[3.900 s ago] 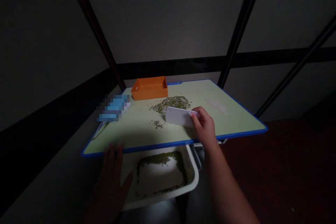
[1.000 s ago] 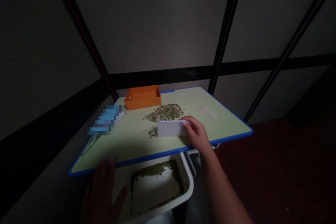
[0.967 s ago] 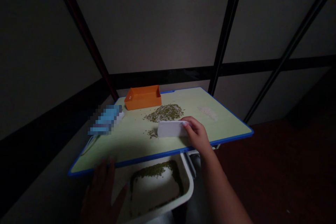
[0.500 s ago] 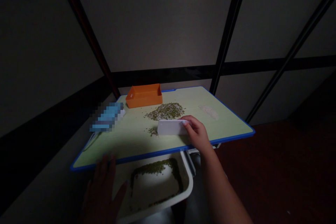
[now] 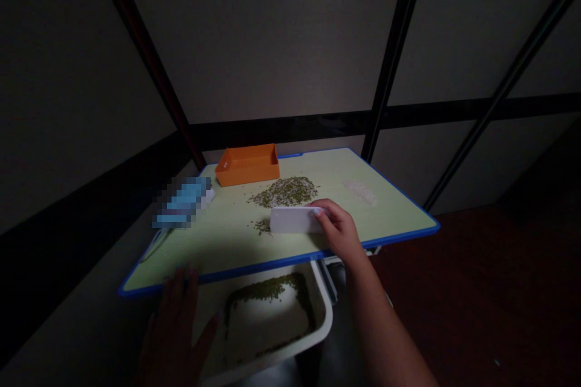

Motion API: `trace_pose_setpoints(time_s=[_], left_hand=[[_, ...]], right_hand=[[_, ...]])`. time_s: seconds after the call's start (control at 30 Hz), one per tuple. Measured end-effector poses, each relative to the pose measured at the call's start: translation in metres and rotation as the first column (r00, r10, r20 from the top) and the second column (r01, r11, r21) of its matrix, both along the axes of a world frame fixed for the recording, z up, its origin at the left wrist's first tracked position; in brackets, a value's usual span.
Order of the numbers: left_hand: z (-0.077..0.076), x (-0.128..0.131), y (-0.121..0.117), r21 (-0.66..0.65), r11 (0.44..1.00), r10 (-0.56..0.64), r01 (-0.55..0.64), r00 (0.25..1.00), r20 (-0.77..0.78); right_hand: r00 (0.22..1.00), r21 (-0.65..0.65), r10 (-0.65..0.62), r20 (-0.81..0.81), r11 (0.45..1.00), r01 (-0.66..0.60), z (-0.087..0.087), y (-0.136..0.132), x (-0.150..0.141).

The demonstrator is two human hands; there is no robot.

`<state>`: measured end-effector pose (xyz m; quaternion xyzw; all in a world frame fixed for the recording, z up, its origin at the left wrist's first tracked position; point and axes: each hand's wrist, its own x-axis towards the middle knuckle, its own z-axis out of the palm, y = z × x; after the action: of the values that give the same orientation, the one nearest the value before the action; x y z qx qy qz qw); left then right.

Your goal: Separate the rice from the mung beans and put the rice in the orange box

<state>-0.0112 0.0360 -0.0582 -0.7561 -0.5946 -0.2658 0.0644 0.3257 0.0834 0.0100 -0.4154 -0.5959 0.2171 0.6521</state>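
My right hand (image 5: 338, 227) grips a flat white rectangular plate, like a scraper (image 5: 295, 220), by its right end. The plate stands on its long edge on the tabletop (image 5: 200, 254). At its left end lies a small scatter of green beans (image 5: 262, 227). Beyond it spreads a larger heap of green beans mixed with white grains (image 5: 285, 191). My left hand (image 5: 175, 323), dark in shadow, has its fingers spread at the table's front edge. It is beside a white plastic bin (image 5: 327, 308) with green beans around its inner bottom.
An orange open box (image 5: 247, 176) stands at the back left of the table. A pile of white grains (image 5: 359, 191) lies at the right. A pixelated blue device (image 5: 184, 202) with a cable sits on the left edge. Panelled walls (image 5: 281, 36) rise behind.
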Motion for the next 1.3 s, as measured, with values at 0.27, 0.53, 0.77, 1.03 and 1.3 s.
trace_pose_setpoints(time_s=[0.27, 0.53, 0.77, 1.03, 1.3], left_hand=[[0.002, 0.001, -0.002, -0.068, 0.998, 0.012, -0.01, 1.0, 0.027], [0.012, 0.008, -0.004, -0.19, 0.981, 0.066, -0.05, 0.995, 0.078], [0.022, 0.012, -0.005, -0.229, 0.971, 0.099, -0.075, 0.991, 0.096], [0.013, 0.007, -0.003, -0.222, 0.972, 0.088, -0.074, 0.995, 0.054], [0.015, 0.011, -0.003, -0.166, 0.984, 0.079, -0.066, 0.994, 0.073]], right_hand=[[1.0, -0.007, -0.002, 0.019, 1.0, 0.002, 0.001, -0.002, 0.0], [1.0, -0.008, 0.002, 0.029, 1.0, -0.002, 0.002, -0.004, 0.0], [0.999, 0.004, -0.006, 0.043, 1.0, 0.006, -0.001, -0.002, 0.002], [0.999, 0.001, 0.015, 0.046, 1.0, -0.015, 0.001, -0.004, 0.001], [0.998, -0.005, 0.015, 0.058, 1.0, -0.014, 0.005, -0.005, 0.0]])
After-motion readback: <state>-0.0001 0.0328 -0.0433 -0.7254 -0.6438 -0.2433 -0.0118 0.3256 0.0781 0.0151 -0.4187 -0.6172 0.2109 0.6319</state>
